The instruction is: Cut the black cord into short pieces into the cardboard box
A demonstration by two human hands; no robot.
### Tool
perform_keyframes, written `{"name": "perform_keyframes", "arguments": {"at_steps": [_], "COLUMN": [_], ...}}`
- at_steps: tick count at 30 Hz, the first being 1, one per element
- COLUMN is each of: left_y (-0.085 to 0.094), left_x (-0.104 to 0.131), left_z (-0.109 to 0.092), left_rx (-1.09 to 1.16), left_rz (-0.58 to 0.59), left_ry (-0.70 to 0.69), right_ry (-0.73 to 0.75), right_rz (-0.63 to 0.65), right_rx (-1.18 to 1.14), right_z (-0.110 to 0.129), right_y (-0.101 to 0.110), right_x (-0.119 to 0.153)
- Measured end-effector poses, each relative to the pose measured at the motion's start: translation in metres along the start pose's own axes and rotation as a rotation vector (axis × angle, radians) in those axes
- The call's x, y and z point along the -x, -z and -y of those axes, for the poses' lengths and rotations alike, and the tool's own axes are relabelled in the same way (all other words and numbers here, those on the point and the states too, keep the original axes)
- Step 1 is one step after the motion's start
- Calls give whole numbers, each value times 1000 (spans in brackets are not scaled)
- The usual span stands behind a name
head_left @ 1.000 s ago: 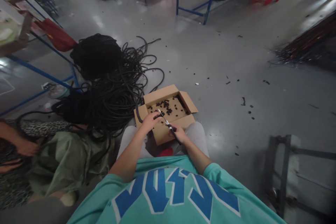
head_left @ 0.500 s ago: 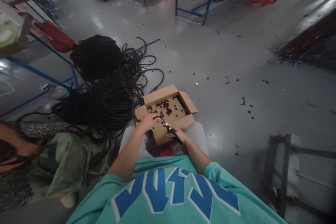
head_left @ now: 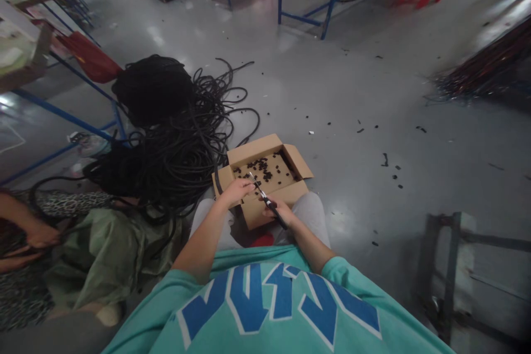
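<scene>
My right hand (head_left: pixel 281 209) is closed around the black handles of a pair of scissors (head_left: pixel 265 199), whose bright blades point up and left over the open cardboard box (head_left: pixel 243 150). Pinched in my left hand (head_left: pixel 236 191) is a black cord (head_left: pixel 218 178) that comes over the box's left flap. Its end reaches the scissor blades, mostly covered by my fingers. Inside the box lie several short black cut pieces (head_left: pixel 265 175). The box sits on the floor between my knees.
A big tangled heap of black cord (head_left: pixel 166 146) lies on the left, beside a blue-framed table (head_left: pixel 62 108). A co-worker's hands (head_left: pixel 41 238) are at the far left. Black scraps (head_left: pixel 385 160) dot the floor. A metal frame (head_left: pixel 454 265) stands at the right.
The scissors have shifted very slightly, and their blades look closer together at the cord's end. Both hands stay in nearly the same place above the box.
</scene>
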State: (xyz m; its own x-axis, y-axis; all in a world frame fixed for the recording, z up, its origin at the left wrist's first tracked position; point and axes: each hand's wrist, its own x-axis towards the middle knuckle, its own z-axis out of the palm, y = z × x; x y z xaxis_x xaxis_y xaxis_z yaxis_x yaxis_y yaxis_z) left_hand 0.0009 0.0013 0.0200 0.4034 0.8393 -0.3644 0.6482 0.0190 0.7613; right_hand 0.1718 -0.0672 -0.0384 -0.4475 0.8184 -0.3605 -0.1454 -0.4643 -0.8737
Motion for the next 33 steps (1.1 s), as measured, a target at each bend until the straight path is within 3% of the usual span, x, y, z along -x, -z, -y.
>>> {"name": "perform_keyframes", "arguments": {"at_steps": [10, 17, 24, 28, 33], "left_y": [1, 2, 4, 4, 5], "left_x": [-10, -13, -11, -8, -10], "left_z": [20, 16, 6, -1, 2], "left_rx": [54, 15, -79, -51, -16], "left_rz": [31, 50, 56, 122, 139], "left_ry": [16, 35, 14, -4, 10], "right_ry": [-71, -80, -56, 13, -3], "right_rz": [-21, -46, 64, 36, -21], "right_rx": [-69, -20, -66, -33, 17], "right_z": [-4, -8, -9, -8, -11], "right_y": [0, 3, 11, 10, 9], "right_x": [-3, -5, -8, -9, -9]}}
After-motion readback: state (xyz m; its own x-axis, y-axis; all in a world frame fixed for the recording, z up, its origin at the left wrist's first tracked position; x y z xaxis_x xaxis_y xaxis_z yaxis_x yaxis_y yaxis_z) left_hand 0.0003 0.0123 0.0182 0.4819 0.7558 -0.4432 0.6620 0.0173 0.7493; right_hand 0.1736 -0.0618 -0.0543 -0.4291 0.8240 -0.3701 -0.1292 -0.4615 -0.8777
